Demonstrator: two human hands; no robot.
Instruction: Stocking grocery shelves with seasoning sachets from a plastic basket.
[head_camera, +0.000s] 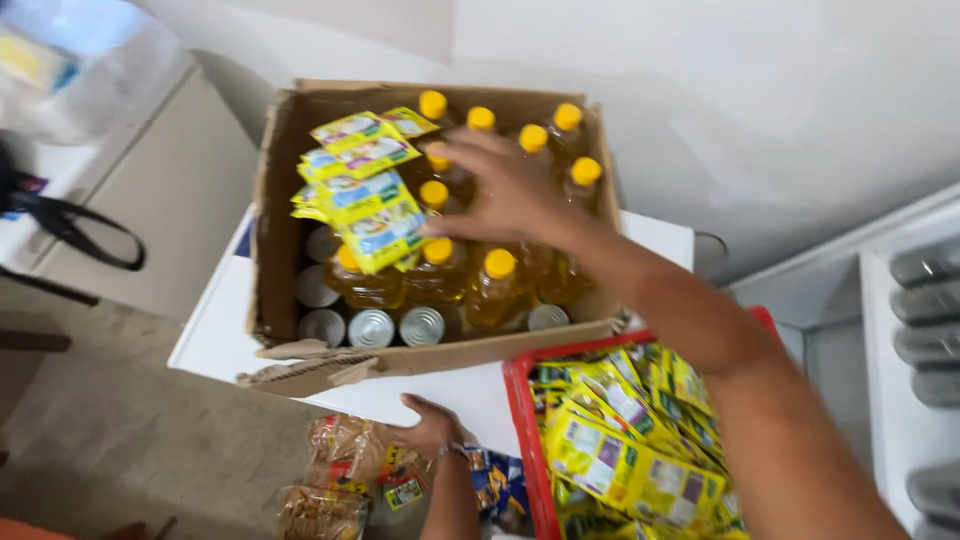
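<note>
Sachets (365, 190), yellow and green, joined in a limp strip, lie draped over the bottle tops at about ten o'clock inside the cardboard box (272, 250). The right hand (500, 190) reaches in from four o'clock, fingers spread and lightly curled, fingertips touching the strip's right edge; whether it actually pinches the strip I cannot tell. Judged by look, the strip is light, floppy and slick-faced, likely to fold or slide if lifted by one end; a pinch on a sealed seam between packets, or a flat hand under the middle, seems the safest hold. Nothing fragile about it, though a seam could tear if yanked. The left hand (432, 425) sits low at six o'clock, fingers loosely bent, resting on the edge of the white worktop (215, 330) and holding nothing that I can make out. The box holds oil bottles (495, 285) with yellow caps, standing upright across its middle and far side, and a row of tins (372, 327) along the near wall. A red crate (522, 430) at five o'clock is filled with more of the same yellow sachets. Below the worktop, near the left hand, lie clear bags of snacks (335, 480).
</note>
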